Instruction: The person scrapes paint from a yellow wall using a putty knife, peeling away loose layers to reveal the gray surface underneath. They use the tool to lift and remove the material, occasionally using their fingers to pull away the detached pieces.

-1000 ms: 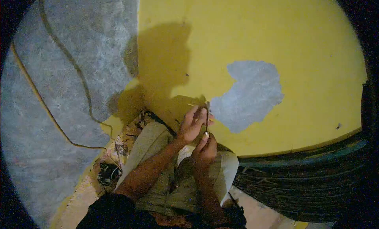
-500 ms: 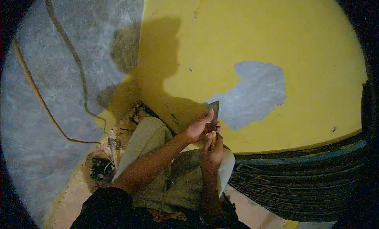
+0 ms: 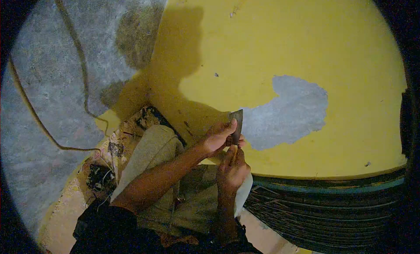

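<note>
A scraper (image 3: 237,115) with a broad dark blade and a yellowish handle stands nearly upright between my hands, in front of a yellow wall (image 3: 262,39). My right hand (image 3: 233,168) is closed around its handle, from below. Pressed along the blade is the thumb of my left hand (image 3: 220,136), whose other fingers curl behind the metal and are partly hidden. Just beyond the blade tip, a bare grey patch (image 3: 291,112) with ragged edges breaks the yellow paint.
An unpainted grey wall (image 3: 39,96) meets the yellow one at left, where a brown cable (image 3: 39,121) hangs down. Dark wiring (image 3: 101,177) lies by my bent knee (image 3: 153,142). A dark ribbed surface (image 3: 332,206) spans the lower right.
The view has shifted slightly, so the grey patch sits farther right and the cable farther left. Both hands keep their hold on the scraper.
</note>
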`<state>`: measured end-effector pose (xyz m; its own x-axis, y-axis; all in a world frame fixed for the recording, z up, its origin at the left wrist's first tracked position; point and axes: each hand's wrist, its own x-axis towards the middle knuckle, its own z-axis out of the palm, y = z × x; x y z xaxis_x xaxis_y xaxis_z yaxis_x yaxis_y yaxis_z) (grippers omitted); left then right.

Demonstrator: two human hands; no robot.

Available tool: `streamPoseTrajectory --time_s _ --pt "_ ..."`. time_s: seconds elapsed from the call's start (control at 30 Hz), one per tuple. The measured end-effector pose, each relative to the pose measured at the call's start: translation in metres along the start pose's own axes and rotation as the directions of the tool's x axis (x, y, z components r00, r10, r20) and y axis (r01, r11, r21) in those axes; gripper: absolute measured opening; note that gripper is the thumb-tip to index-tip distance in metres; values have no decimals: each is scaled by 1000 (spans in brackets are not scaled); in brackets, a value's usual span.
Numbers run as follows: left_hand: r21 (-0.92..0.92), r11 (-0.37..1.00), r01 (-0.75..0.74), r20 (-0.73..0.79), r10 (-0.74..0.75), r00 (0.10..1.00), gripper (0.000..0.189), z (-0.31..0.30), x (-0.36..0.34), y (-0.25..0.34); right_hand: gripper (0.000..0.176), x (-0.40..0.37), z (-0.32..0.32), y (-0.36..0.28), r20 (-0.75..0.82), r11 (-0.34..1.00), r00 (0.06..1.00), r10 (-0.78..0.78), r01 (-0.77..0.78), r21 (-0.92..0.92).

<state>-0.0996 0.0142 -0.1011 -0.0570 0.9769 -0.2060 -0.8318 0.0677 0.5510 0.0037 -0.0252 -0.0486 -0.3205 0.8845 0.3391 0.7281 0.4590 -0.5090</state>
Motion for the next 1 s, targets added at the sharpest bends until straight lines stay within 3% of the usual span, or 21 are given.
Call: streamPoseTrajectory --time_s 0.07,0.13,0.17,0.23,0.27,0.3,0.37,0.4,0.5,0.53,0.6,0.73,0.83,0.93,1.0 --pt "-54 998 26 -19 -27 999 57 -6 4 -2 21 2 -3 -12 -58 974 975 -216 211 -85" --pt "192 979 69 -16 -67 998 54 -28 5 11 20 5 14 -26 -103 955 950 -293 285 -86" --pt "203 975 86 -25 -83 996 54 -29 3 12 21 4 21 -33 -152 930 918 -367 357 -85" --pt "-3 991 -137 -11 137 991 52 -23 -10 37 22 7 29 -49 -155 954 943 -294 299 16" --pt "260 965 -2 -73 21 997 54 -16 -19 58 24 9 29 -56 -141 958 956 -256 270 93" --pt "269 963 -5 -71 24 997 54 -16 -22 58 24 3 27 -50 -149 958 955 -255 271 98" --pt "126 988 89 40 -95 995 53 -15 -20 40 23 -11 24 -22 28 943 961 -277 277 -183" --pt "-102 981 165 103 -155 983 51 -11 -15 30 22 -8 25 -16 -118 990 983 -139 136 -27" --pt "-142 969 204 174 -178 968 50 -11 -3 11 23 -5 17 1 -127 998 991 -42 36 -50" --pt "-140 969 204 182 -177 967 50 -7 -2 10 23 -4 12 2 -134 998 990 -44 37 -54" --pt "-186 981 48 136 -23 991 48 -4 -2 9 21 -4 5 -1 -86 999 995 -49 49 -8" --pt "-85 991 108 186 -90 978 43 -9 -3 3 20 -9 -4 -8 -94 997 995 -41 34 -75" --pt "-155 974 162 205 -129 970 40 -8 3 -4 19 -7 -16 -22 -62 997 998 -1 6 81" --pt "-152 976 158 143 -137 980 38 -10 9 -1 20 -3 0 7 -101 996 991 -88 84 -39" --pt "-116 987 115 174 -93 980 35 -13 14 -4 20 -2 4 8 -186 970 954 -237 219 -109"
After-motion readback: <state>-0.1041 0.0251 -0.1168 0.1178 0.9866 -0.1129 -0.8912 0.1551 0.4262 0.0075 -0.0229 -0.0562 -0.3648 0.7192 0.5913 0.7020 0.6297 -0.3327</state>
